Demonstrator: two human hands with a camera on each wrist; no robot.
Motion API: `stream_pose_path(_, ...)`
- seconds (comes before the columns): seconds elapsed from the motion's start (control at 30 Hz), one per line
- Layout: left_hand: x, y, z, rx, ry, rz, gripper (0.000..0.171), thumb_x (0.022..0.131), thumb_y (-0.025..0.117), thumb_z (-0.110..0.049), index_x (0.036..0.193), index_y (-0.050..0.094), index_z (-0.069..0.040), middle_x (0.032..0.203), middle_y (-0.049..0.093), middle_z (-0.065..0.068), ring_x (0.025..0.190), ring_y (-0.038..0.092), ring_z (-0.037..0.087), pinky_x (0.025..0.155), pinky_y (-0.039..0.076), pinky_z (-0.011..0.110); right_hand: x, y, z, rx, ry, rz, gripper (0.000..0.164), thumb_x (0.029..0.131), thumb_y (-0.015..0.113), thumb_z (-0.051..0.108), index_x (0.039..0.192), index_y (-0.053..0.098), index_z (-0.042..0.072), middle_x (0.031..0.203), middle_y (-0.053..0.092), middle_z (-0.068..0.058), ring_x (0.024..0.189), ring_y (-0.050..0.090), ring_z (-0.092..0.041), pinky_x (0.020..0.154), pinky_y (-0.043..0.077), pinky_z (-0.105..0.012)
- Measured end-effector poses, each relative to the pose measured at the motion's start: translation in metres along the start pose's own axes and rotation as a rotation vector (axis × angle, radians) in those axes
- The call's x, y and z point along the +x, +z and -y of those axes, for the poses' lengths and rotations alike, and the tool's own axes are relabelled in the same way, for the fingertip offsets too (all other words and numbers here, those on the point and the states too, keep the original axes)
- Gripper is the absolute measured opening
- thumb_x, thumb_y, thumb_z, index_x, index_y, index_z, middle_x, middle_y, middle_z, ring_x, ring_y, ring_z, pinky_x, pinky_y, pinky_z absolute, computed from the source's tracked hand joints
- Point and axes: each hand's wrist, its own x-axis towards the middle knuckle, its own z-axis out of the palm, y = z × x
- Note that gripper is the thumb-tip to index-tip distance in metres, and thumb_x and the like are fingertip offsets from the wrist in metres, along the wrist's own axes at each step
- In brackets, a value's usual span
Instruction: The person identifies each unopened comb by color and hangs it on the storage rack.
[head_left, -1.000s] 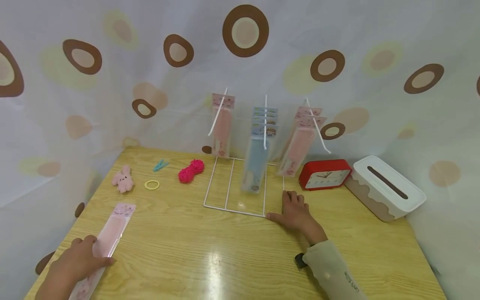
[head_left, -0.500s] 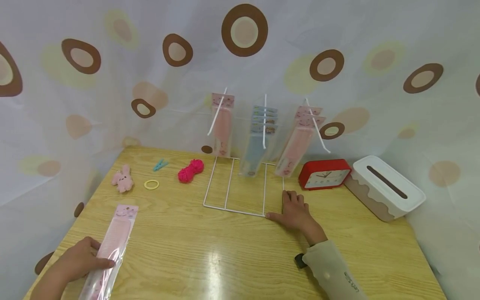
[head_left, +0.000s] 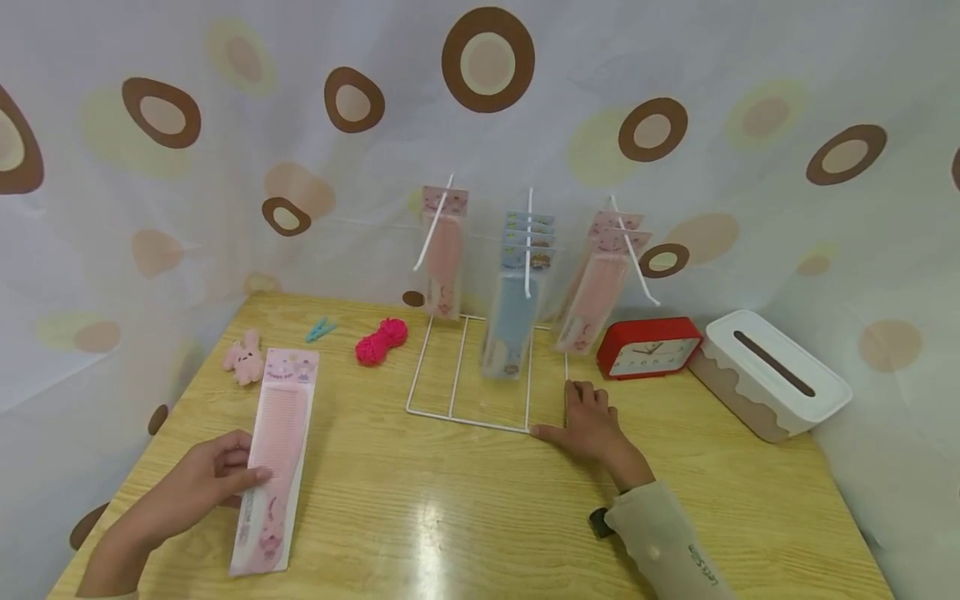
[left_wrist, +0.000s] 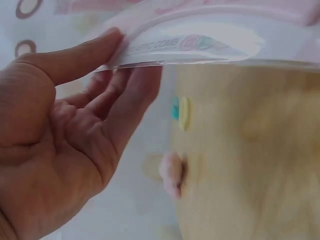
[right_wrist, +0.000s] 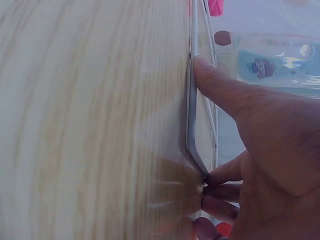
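Note:
My left hand (head_left: 187, 492) pinches a pink comb (head_left: 279, 433) in a clear packet by its left edge, thumb on top and fingers beneath. The left wrist view shows the packet (left_wrist: 215, 42) held up off the table. At the front right corner of a white wire display rack (head_left: 452, 417), my right hand (head_left: 592, 429) grips the base, thumb on the front wire and fingers at the side wire. Pink packeted combs (head_left: 444, 250) hang from the left hook, several blue ones (head_left: 513, 308) from the middle hook, and more pink ones (head_left: 600, 287) from the right hook.
Right of the rack stand a red alarm clock (head_left: 649, 347) and a tissue box (head_left: 772, 375). On the left lie a pink plush toy (head_left: 244, 358), a blue clothes peg (head_left: 320, 330) and a pink yarn bundle (head_left: 381, 342). A patterned curtain (head_left: 570, 75) hangs behind.
My left hand has lifted the packeted comb off the table, moved it right and forward, and turned it more upright. The hanging blue packets have swung. My right hand keeps its place.

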Motion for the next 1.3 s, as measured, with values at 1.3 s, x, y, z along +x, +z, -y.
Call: stream_pose_path(1.3, 0.068, 0.074, -0.115, -0.036, 0.463, -0.078, 0.023, 0.096, 0.066, -0.007, 0.116, 0.059, 0.002, 0.112, 0.068, 0.018, 0.099, 0.069, 0.019, 0.074, 0.06, 0.037, -0.001, 0.002, 0.0, -0.015, 0.004, -0.018, 0.104, 0.084, 0.07, 0.062, 0.15, 0.029, -0.007, 0.147, 0.032, -0.027, 0.129, 0.03, -0.05, 0.097, 0.033, -0.066)
